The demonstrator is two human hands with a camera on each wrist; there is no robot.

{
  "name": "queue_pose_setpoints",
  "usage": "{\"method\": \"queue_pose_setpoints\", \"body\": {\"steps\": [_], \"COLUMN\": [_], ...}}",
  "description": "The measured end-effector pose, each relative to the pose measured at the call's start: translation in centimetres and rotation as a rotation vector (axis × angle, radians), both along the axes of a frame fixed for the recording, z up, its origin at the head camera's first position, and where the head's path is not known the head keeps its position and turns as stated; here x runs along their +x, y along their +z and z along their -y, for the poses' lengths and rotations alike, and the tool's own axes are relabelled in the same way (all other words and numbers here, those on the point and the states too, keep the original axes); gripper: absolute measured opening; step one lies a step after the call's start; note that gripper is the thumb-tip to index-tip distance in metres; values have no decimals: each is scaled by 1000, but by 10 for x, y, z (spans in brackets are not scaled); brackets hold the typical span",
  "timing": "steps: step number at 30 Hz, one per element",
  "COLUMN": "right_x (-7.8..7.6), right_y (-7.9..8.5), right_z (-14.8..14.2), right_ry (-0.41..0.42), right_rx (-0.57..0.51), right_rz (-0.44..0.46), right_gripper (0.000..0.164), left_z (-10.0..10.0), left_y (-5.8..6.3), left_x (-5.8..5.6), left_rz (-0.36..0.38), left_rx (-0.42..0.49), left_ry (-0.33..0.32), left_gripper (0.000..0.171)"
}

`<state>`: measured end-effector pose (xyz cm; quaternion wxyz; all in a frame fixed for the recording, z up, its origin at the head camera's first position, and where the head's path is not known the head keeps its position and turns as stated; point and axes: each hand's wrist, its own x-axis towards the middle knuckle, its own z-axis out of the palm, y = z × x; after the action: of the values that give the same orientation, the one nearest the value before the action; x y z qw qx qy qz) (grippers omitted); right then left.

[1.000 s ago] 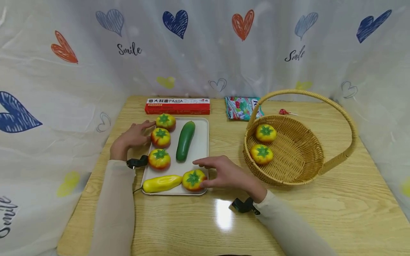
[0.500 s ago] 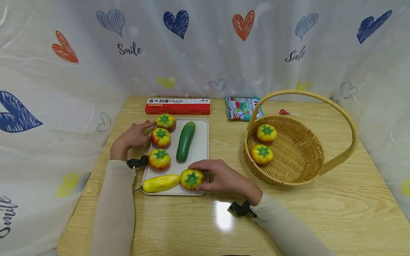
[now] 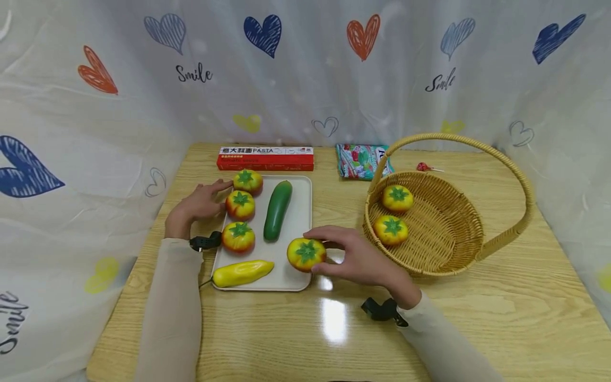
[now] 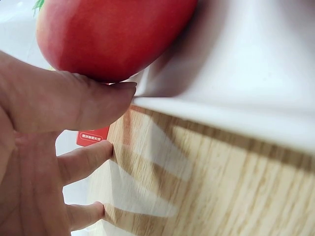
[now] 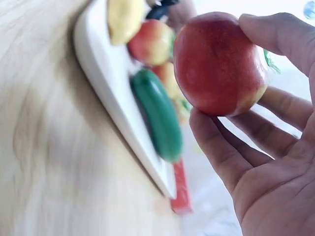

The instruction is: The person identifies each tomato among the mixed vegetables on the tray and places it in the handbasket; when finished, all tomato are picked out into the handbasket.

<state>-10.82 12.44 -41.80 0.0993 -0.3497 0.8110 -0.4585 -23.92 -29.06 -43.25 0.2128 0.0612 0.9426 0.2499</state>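
Note:
My right hand (image 3: 367, 257) pinches a red-and-yellow tomato (image 3: 306, 254) with a green star-shaped top, thumb on one side and fingertips on the other. In the right wrist view this tomato (image 5: 219, 64) is lifted above the table. My left hand (image 3: 198, 204) rests at the left edge of the white tray (image 3: 291, 276), fingers extended beside two tomatoes. Up close, the left thumb (image 4: 98, 101) lies against the red underside of a tomato (image 4: 113, 39) at the tray's rim. Three tomatoes line the tray's left side, with a green cucumber (image 3: 277, 211) and a yellow pepper (image 3: 242, 273).
A wicker basket (image 3: 470, 212) with a tall handle stands at the right, two tomatoes (image 3: 392, 229) inside it. Behind the tray lies a red pasta box (image 3: 265, 159). A candy bag (image 3: 363, 162) and a red lollipop (image 3: 422, 167) are near the back edge.
My right hand closed round the front-right tomato, then lifted it off the tray and moved it right and slightly back. The left hand stayed in place.

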Motion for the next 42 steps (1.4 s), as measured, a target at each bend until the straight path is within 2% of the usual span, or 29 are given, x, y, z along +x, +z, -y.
{"method": "queue_pose_setpoints", "body": {"steps": [5, 12, 16, 19, 23, 28, 33, 42], "right_x": [16, 37, 47, 50, 46, 35, 24, 6], "right_y": [13, 29, 38, 39, 34, 22, 11, 5], "right_z": [-42, -117, -149, -164, -170, -163, -153, -137], "right_ry": [-86, -230, -368, -420, -420, -407, -406, -459], "right_rx": [-10, -9, 55, 113, 192, 243, 228, 208], "right_rz": [-13, -15, -50, -65, -43, 18, 23, 45], "right_gripper": [58, 62, 61, 58, 53, 49, 48, 52], "left_z": [-2, 0, 1, 1, 1, -1, -1, 0], "left_y": [1, -2, -3, -2, -1, -2, -4, 1], "left_x": [-1, -3, -3, -2, -1, -1, -1, 0], "left_rz": [0, -15, -25, -19, -14, -7, -8, -6], "left_rx": [-2, -16, -14, -13, -14, -7, -8, -7], "left_ry": [-2, -13, -20, -17, -19, -11, -15, -17], "left_gripper": [76, 77, 77, 77, 76, 77, 76, 76]}}
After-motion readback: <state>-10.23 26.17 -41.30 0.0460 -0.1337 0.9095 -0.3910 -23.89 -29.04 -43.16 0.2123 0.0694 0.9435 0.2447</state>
